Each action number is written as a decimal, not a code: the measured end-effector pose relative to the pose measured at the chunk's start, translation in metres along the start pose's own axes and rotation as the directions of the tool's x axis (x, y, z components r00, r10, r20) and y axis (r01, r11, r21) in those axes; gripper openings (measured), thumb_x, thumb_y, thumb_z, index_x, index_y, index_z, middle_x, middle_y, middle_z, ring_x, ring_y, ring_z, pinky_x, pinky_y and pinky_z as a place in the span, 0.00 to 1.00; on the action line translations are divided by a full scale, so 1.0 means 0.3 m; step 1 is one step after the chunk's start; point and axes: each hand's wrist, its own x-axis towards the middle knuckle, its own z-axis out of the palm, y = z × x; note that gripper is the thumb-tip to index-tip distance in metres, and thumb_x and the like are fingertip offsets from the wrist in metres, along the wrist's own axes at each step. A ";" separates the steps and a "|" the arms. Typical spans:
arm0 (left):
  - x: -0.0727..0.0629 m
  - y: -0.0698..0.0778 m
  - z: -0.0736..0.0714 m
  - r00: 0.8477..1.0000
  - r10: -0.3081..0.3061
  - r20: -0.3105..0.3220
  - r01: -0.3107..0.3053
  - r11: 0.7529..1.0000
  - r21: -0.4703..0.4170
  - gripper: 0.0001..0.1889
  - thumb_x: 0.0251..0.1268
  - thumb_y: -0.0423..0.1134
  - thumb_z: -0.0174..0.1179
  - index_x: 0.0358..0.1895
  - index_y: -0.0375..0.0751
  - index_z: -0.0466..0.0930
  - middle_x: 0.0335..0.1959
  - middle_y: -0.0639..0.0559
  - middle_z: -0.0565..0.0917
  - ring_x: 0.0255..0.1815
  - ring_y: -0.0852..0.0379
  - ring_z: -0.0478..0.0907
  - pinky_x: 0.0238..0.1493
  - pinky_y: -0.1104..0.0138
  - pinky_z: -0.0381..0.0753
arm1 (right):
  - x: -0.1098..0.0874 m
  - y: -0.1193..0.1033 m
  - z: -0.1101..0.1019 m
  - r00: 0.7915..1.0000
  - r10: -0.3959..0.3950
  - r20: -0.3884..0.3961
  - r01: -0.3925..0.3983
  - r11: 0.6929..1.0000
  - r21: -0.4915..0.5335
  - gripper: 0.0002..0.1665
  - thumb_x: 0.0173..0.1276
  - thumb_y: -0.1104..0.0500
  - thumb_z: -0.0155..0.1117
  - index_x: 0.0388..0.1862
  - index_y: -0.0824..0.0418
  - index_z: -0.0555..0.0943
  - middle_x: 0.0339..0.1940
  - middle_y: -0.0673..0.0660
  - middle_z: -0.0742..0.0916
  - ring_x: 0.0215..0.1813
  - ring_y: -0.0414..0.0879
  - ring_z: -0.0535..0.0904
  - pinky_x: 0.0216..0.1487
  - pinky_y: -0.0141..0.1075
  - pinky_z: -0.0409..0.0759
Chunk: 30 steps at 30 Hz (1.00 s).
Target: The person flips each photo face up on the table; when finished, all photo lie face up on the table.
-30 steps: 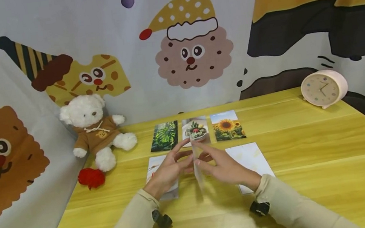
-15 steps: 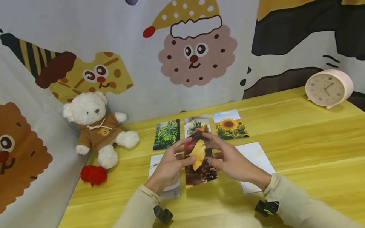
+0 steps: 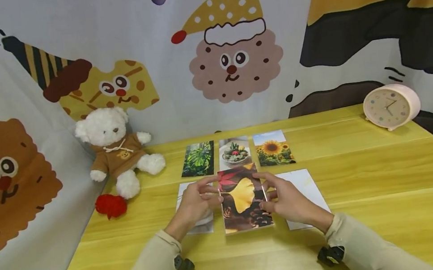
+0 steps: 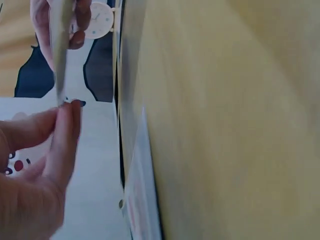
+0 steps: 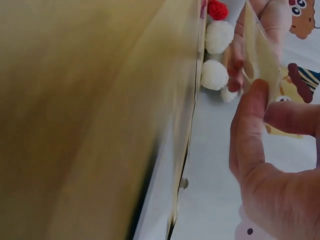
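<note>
Both hands hold one photo card with a yellow ginkgo leaf, red leaves and pine cones, its picture facing me. My left hand pinches its left edge between thumb and fingers; my right hand does so on the right edge. Both wrist views show the card edge-on, raised off the table: the left hand grips it in one, the right hand in the other. Under my left hand lies a partly covered pale card. A whitish card or stack lies beside my right hand.
Behind the held card lie a green-leaf card, a cactus-bowl card and a sunflower card in a row. A white teddy bear and a red fuzzy object are at the left. A pink clock stands back right.
The card, seen edge-on a second ago, has turned so its leaf picture faces me. It has come down and nearer, uncovering the cactus card. Both hands still hold its sides.
</note>
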 end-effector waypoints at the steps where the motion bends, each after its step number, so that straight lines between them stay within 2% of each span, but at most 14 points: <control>1: -0.002 -0.002 0.001 1.000 -0.009 -0.003 0.009 1.000 0.002 0.27 0.59 0.26 0.67 0.64 0.41 0.79 0.49 0.36 0.86 0.46 0.46 0.87 0.47 0.58 0.89 | 0.000 -0.001 0.001 1.000 0.006 -0.003 -0.006 1.000 -0.012 0.43 0.65 0.72 0.65 0.77 0.63 0.61 0.43 0.62 0.75 0.30 0.42 0.80 0.28 0.35 0.83; 4: -0.006 -0.002 0.002 0.999 -0.048 0.003 0.048 0.999 0.010 0.23 0.60 0.27 0.68 0.61 0.39 0.81 0.45 0.36 0.87 0.38 0.51 0.88 0.42 0.59 0.90 | 0.004 -0.008 0.008 1.000 0.022 -0.015 -0.023 0.998 -0.058 0.43 0.63 0.72 0.66 0.76 0.65 0.62 0.41 0.60 0.76 0.27 0.40 0.77 0.25 0.32 0.77; 6: -0.008 -0.004 0.000 0.997 -0.070 0.021 0.069 0.997 0.037 0.23 0.59 0.28 0.69 0.59 0.38 0.81 0.43 0.38 0.88 0.36 0.50 0.89 0.42 0.58 0.90 | 0.009 -0.010 0.013 0.999 0.037 -0.024 -0.039 0.994 -0.106 0.43 0.63 0.71 0.67 0.76 0.66 0.62 0.39 0.58 0.77 0.24 0.40 0.75 0.24 0.31 0.74; 9: -0.009 -0.007 -0.003 0.995 -0.092 0.050 0.083 0.984 0.160 0.24 0.55 0.29 0.72 0.58 0.39 0.83 0.40 0.44 0.90 0.49 0.50 0.86 0.57 0.52 0.86 | 0.018 -0.010 0.022 0.998 0.062 -0.010 -0.063 0.979 -0.196 0.44 0.63 0.68 0.68 0.76 0.68 0.61 0.33 0.55 0.81 0.22 0.41 0.75 0.27 0.32 0.73; 11: -0.010 -0.007 -0.005 0.994 -0.091 0.057 0.074 0.965 0.250 0.26 0.50 0.30 0.75 0.57 0.40 0.84 0.37 0.48 0.90 0.58 0.49 0.81 0.67 0.50 0.78 | 0.030 -0.011 0.030 0.996 0.092 0.011 -0.086 0.963 -0.255 0.44 0.64 0.67 0.69 0.76 0.69 0.61 0.26 0.54 0.82 0.20 0.42 0.77 0.30 0.32 0.76; 13: -0.008 -0.006 -0.006 0.995 -0.076 0.069 0.049 0.941 0.336 0.27 0.46 0.29 0.76 0.55 0.40 0.85 0.35 0.51 0.90 0.62 0.48 0.78 0.73 0.47 0.71 | 0.041 -0.017 0.038 0.991 0.129 0.040 -0.112 0.950 -0.293 0.45 0.65 0.65 0.69 0.77 0.69 0.59 0.21 0.53 0.82 0.19 0.44 0.79 0.33 0.33 0.79; 14: -0.008 -0.003 -0.006 0.995 -0.066 0.074 0.034 0.927 0.373 0.27 0.45 0.29 0.77 0.55 0.40 0.85 0.34 0.52 0.90 0.60 0.48 0.79 0.74 0.47 0.70 | 0.049 -0.020 0.041 0.987 0.154 0.049 -0.132 0.941 -0.310 0.46 0.65 0.65 0.70 0.77 0.68 0.59 0.19 0.52 0.82 0.19 0.43 0.80 0.34 0.33 0.81; 16: -0.004 0.001 -0.006 0.996 -0.027 0.084 -0.014 0.889 0.457 0.27 0.42 0.30 0.78 0.53 0.39 0.86 0.31 0.53 0.89 0.51 0.51 0.83 0.71 0.48 0.74 | 0.066 -0.029 0.047 0.978 0.200 0.061 -0.167 0.924 -0.344 0.47 0.65 0.63 0.71 0.79 0.67 0.58 0.18 0.52 0.83 0.19 0.44 0.81 0.36 0.35 0.83; 19: 0.006 0.010 -0.004 0.995 0.031 0.098 -0.082 0.814 0.575 0.27 0.40 0.30 0.79 0.51 0.38 0.87 0.27 0.55 0.88 0.35 0.59 0.84 0.61 0.52 0.83 | 0.092 -0.039 0.049 0.967 0.243 0.078 -0.190 0.891 -0.413 0.49 0.65 0.60 0.72 0.79 0.66 0.57 0.19 0.51 0.84 0.18 0.42 0.81 0.44 0.38 0.85; 21: 0.016 0.016 -0.001 0.993 0.058 0.104 -0.112 0.759 0.642 0.27 0.39 0.31 0.79 0.50 0.37 0.87 0.23 0.56 0.87 0.27 0.63 0.81 0.53 0.56 0.86 | 0.111 -0.041 0.049 0.959 0.267 0.097 -0.196 0.869 -0.454 0.50 0.66 0.58 0.72 0.80 0.66 0.57 0.23 0.52 0.88 0.19 0.41 0.82 0.51 0.41 0.86; 22: 0.022 0.018 0.002 0.993 0.059 0.106 -0.114 0.738 0.665 0.27 0.39 0.31 0.79 0.50 0.36 0.87 0.22 0.57 0.86 0.24 0.64 0.79 0.47 0.59 0.87 | 0.120 -0.042 0.048 0.956 0.273 0.106 -0.193 0.861 -0.471 0.50 0.66 0.58 0.72 0.79 0.67 0.57 0.28 0.54 0.90 0.19 0.40 0.83 0.54 0.42 0.85; 25: 0.038 0.026 0.012 0.992 0.047 0.116 -0.116 0.693 0.711 0.26 0.40 0.31 0.79 0.50 0.35 0.87 0.19 0.56 0.85 0.23 0.62 0.78 0.36 0.64 0.84 | 0.142 -0.039 0.043 0.947 0.296 0.121 -0.199 0.842 -0.502 0.50 0.65 0.58 0.72 0.79 0.68 0.57 0.50 0.65 0.89 0.20 0.39 0.84 0.59 0.43 0.84; 28: 0.049 0.036 0.025 0.992 0.039 0.123 -0.119 0.643 0.757 0.24 0.42 0.34 0.80 0.48 0.36 0.88 0.21 0.53 0.87 0.29 0.54 0.81 0.36 0.62 0.83 | 0.158 -0.033 0.039 0.945 0.299 0.131 -0.191 0.831 -0.523 0.50 0.64 0.58 0.73 0.78 0.69 0.58 0.65 0.73 0.80 0.19 0.38 0.84 0.59 0.41 0.85; 30: 0.052 0.042 0.031 0.991 0.041 0.127 -0.126 0.603 0.788 0.23 0.42 0.36 0.81 0.47 0.37 0.89 0.26 0.50 0.89 0.36 0.48 0.83 0.41 0.59 0.85 | 0.165 -0.032 0.038 0.944 0.300 0.140 -0.183 0.826 -0.534 0.49 0.64 0.59 0.72 0.78 0.69 0.58 0.67 0.74 0.78 0.17 0.39 0.84 0.55 0.40 0.86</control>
